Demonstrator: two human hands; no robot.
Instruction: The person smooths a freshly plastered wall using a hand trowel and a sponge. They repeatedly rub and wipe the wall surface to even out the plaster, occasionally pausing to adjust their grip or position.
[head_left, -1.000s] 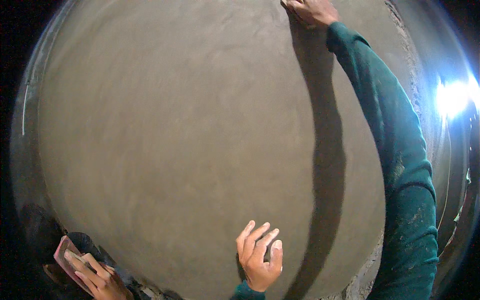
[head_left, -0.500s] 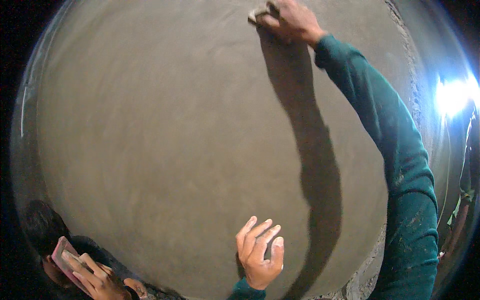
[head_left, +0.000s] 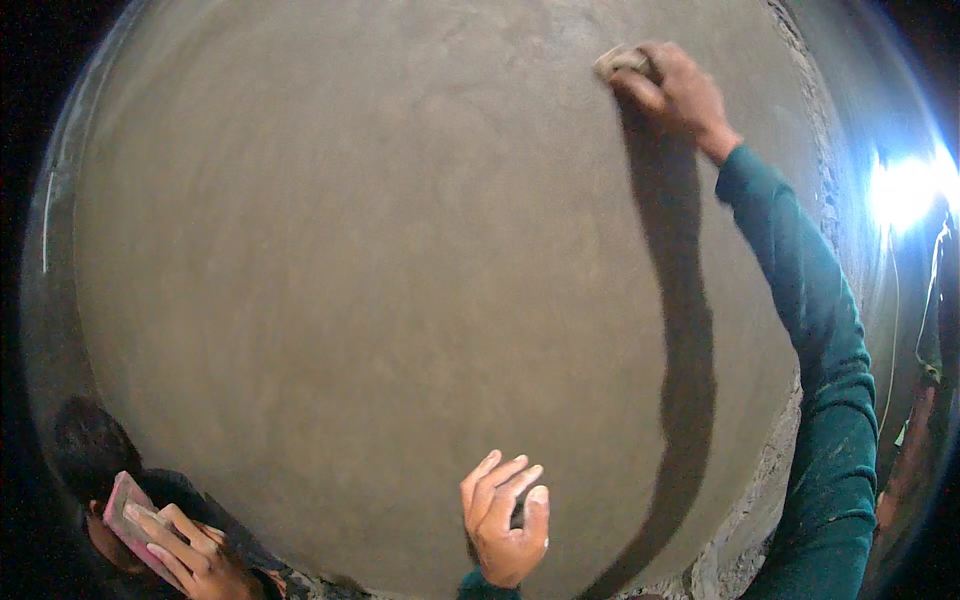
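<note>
My right hand (head_left: 682, 92) is closed round a pale, sponge-like pad (head_left: 622, 62) at the upper right of a grey-brown plastered wall (head_left: 380, 280). The fingers cover most of the pad, so its exact kind is hard to make out. It appears to lie against the wall surface. A teal sleeve covers my right arm, whose long shadow falls down the plaster. Low in the middle, my left hand (head_left: 505, 525) is raised close to the wall with its fingers apart and loosely bent, holding nothing. Whether it touches the plaster I cannot tell.
At the lower left another person's head (head_left: 90, 450) and hand (head_left: 190, 560) show, the hand holding a pink, flat, phone-like object (head_left: 125, 515). A bright lamp (head_left: 905, 195) with hanging wires (head_left: 893, 320) glares at the right. Rough, broken plaster (head_left: 770, 490) edges the wall's right side.
My right hand has moved right and a little down across the wall with the pad. My left hand has shifted slightly left and down. The other person has hardly moved.
</note>
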